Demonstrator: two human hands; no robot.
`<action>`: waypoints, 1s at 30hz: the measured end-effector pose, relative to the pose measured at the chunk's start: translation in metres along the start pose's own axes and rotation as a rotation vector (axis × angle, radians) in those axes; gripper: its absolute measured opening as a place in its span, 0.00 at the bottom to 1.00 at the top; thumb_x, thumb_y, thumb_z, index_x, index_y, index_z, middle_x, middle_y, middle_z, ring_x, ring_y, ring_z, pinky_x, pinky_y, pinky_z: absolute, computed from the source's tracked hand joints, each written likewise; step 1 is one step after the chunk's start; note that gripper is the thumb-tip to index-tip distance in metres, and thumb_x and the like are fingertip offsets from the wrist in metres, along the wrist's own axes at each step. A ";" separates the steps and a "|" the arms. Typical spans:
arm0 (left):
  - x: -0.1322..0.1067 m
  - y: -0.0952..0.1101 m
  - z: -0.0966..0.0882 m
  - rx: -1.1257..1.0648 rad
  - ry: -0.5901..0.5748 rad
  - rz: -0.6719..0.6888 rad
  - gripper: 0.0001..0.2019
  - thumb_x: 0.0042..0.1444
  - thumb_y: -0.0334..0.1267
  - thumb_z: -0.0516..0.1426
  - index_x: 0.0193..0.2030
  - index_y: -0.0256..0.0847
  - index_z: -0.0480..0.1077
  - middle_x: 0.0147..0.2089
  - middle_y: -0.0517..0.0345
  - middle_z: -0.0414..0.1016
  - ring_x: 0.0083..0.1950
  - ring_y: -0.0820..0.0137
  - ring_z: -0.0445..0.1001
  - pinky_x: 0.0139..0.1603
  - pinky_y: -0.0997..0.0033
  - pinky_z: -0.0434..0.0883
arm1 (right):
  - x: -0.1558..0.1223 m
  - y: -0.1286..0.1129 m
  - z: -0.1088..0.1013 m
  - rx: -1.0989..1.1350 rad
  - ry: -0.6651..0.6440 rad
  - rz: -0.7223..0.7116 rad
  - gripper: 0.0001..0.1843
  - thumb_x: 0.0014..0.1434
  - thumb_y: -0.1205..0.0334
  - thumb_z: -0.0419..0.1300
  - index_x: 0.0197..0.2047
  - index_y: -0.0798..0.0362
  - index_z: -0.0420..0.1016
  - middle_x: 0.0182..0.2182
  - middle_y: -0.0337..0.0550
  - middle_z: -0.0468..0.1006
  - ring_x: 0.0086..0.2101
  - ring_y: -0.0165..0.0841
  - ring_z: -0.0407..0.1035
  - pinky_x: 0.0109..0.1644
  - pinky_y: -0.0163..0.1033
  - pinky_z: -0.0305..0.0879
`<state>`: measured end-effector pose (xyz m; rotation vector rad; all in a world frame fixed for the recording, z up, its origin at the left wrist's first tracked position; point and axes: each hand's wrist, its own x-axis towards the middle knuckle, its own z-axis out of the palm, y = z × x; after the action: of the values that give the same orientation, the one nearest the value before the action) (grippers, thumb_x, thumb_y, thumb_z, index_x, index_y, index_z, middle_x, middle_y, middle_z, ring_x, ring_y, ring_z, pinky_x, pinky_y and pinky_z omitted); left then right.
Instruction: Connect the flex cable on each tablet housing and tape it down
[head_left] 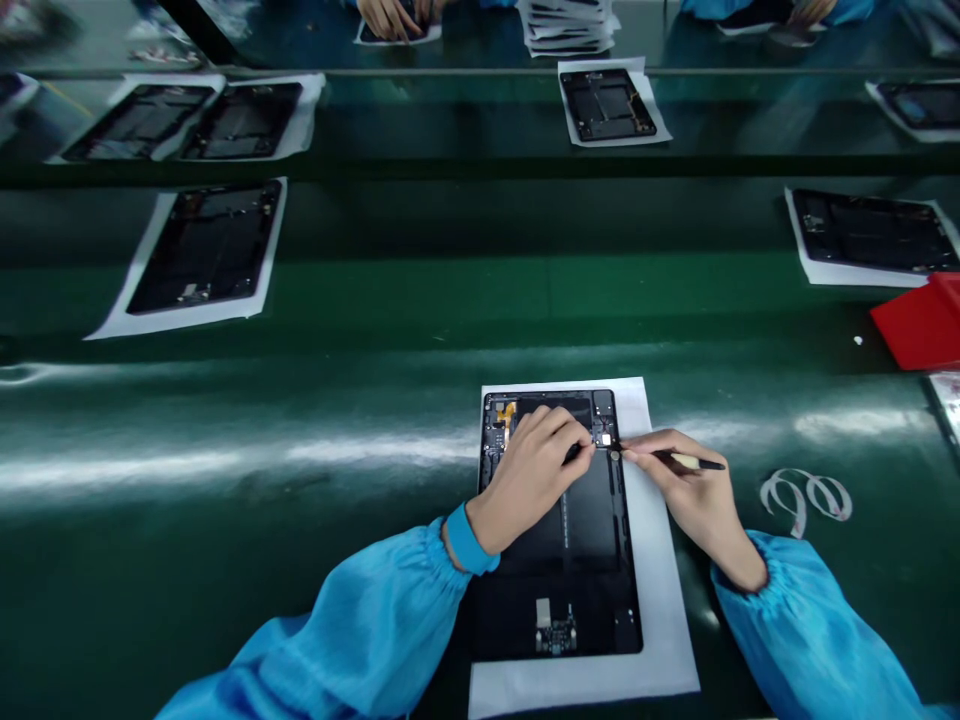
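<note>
Two sets of fingers (576, 433) converge, the right hand (694, 497) clamped on a slim tool (688, 461), the left hand (525, 472) curled, its grip impossible to tell, perhaps steadying the opened tablet (596, 530) at lower centre, on a white sheet (661, 590) probably shielding it from the tabletop (375, 400).

One head-worn view from above, forward and down across the green bench (375, 310), fairly near the open tablet (592, 520).

1. Black tablet (589, 545): opened, flat, inner parts bare, lying on the white sheet (664, 620) along its left edge.
2. Slim tool (686, 461): cream shaft, black end, crossing over the sheet's right edge, inner end by the tablet's right edge.
</note>
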<state>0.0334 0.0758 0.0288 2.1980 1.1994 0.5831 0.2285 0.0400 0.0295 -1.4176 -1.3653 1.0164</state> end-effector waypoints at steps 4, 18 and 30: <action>0.001 0.000 0.000 -0.039 -0.004 -0.029 0.06 0.61 0.31 0.57 0.32 0.40 0.69 0.36 0.59 0.71 0.38 0.67 0.66 0.42 0.64 0.63 | -0.002 0.002 -0.002 -0.004 0.002 0.010 0.04 0.56 0.61 0.65 0.31 0.51 0.79 0.32 0.42 0.82 0.36 0.35 0.77 0.41 0.38 0.74; 0.002 0.004 -0.002 -0.016 -0.007 -0.058 0.06 0.60 0.30 0.57 0.31 0.40 0.70 0.36 0.59 0.71 0.39 0.67 0.67 0.43 0.64 0.63 | -0.008 0.008 -0.001 0.050 0.065 -0.016 0.05 0.56 0.60 0.66 0.31 0.51 0.79 0.33 0.42 0.82 0.36 0.36 0.77 0.42 0.40 0.74; -0.017 -0.005 -0.009 0.048 0.141 -0.049 0.04 0.62 0.35 0.57 0.41 0.41 0.73 0.42 0.56 0.73 0.47 0.65 0.70 0.52 0.60 0.64 | -0.011 0.014 0.004 -0.012 0.011 -0.133 0.09 0.60 0.57 0.62 0.32 0.52 0.78 0.33 0.45 0.81 0.37 0.36 0.76 0.44 0.41 0.71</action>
<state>0.0164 0.0661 0.0301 2.1904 1.3485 0.7063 0.2276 0.0296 0.0148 -1.3206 -1.4399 0.9133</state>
